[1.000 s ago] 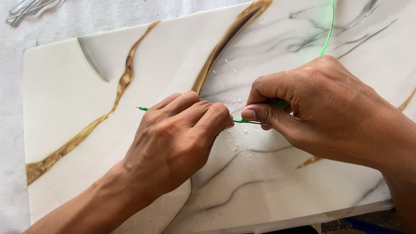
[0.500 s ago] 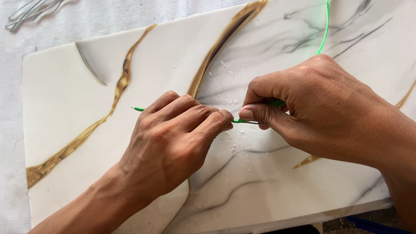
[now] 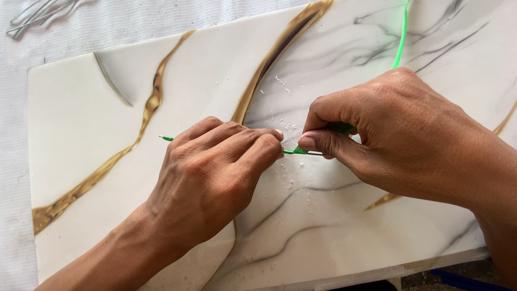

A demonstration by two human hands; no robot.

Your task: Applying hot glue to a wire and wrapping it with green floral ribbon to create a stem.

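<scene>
The left hand [image 3: 210, 178] is covering most of the thin green wire [image 3: 402, 37], so only a short tip is poking out at its left side and a small stretch is showing between the 2 hands. The right hand [image 3: 398, 134] is hiding the next length of wire, and what its fingertips are pinching is too concealed to tell. The wire is running off the top edge of the frame. Both forearms are being cut off by the bottom and right edges. The marbled slab [image 3: 97, 124] is continuing past the top right edge. Silvery strands [image 3: 32, 16] at upper left are being cropped, too small to identify.
</scene>
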